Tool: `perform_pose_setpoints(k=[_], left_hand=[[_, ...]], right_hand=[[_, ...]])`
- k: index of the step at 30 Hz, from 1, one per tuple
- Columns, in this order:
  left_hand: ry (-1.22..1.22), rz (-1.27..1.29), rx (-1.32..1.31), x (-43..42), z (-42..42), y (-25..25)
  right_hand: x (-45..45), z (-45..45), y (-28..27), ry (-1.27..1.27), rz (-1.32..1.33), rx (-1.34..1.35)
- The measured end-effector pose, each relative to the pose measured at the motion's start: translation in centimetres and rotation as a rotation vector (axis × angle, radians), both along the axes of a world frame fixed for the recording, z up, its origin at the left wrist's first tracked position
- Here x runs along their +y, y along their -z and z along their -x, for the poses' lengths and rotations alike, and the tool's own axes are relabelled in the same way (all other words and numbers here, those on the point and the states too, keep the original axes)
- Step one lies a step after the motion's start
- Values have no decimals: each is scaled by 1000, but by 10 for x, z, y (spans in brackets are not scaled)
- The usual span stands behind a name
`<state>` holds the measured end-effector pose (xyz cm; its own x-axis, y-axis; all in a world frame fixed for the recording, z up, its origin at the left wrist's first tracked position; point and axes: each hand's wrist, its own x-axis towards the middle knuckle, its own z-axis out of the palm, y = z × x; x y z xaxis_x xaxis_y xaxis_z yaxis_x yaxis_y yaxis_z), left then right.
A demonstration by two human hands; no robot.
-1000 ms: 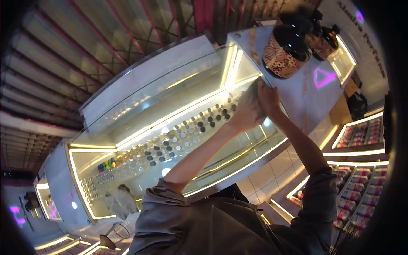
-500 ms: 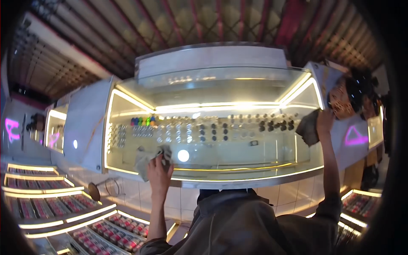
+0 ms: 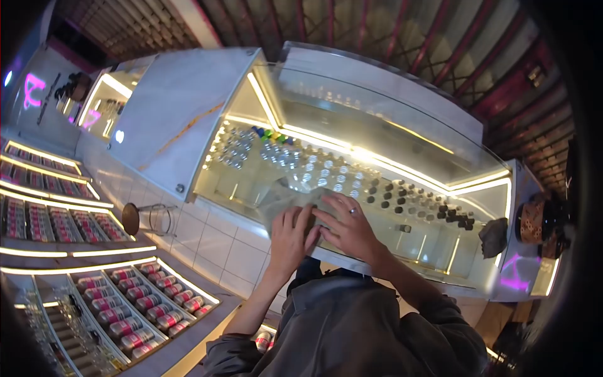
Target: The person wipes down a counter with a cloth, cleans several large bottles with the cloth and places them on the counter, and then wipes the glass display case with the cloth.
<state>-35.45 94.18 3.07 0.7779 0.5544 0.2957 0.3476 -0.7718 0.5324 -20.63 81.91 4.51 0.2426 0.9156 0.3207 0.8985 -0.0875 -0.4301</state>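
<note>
Both my hands meet on a pale grey-green cloth (image 3: 273, 200) at the near left part of the glass display case (image 3: 433, 251). My left hand (image 3: 292, 235) presses on the cloth, fingers bent over it. Close beside it, my right hand (image 3: 347, 226), with a ring on one finger, rests on the cloth with fingers spread. A dark grey cloth (image 3: 494, 238) lies crumpled at the case's right end. Under the glass stand rows of small bottles with dark, clear and coloured caps (image 3: 326, 173).
White marble-patterned counters (image 3: 182, 119) flank the case. A patterned container (image 3: 531, 221) stands on the right one. At the lower left are lit shelves of pink-labelled bottles (image 3: 125, 327) and a stool (image 3: 130, 219). A slatted shutter (image 3: 389, 31) runs behind.
My right hand has let go of the dark cloth, left at the right end, and moved left onto the pale cloth beside my left hand. The view has turned left.
</note>
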Motion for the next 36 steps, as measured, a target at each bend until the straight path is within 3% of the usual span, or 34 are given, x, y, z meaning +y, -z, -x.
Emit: perform_pose_setpoints(k=[3,9,13,15,16,18,20,24,28,32,36], left_hand=[[-17,-93,-36,26,14,-1],[25,-144,41,52,33,28],[-25,304,-143,77,36,13],[-206,804,-95,113,39,-17],[-188,599,-258,128,47,-26],[-244,210,-201,173,62,-54],[-286,-213,-318,216,81,-77],[-449,-367,-326,281,111,-117],[-566,-440,-264,337,128,-86],[-525,-333,-97,347,133,-17],[-487,-269,-119,321,118,-22]], right_hand=[[38,11,8,-71,38,-104],[55,17,15,-57,68,-56],[83,20,3,-33,-18,95],[119,28,-20,-20,-78,92],[140,32,-33,-30,-81,89],[189,41,-57,-124,-228,61],[246,49,-66,-226,-376,19],[355,76,-89,-384,-569,-31],[432,95,-55,-444,-493,-68],[444,103,7,-407,-344,-170],[413,97,6,-364,-312,-187]])
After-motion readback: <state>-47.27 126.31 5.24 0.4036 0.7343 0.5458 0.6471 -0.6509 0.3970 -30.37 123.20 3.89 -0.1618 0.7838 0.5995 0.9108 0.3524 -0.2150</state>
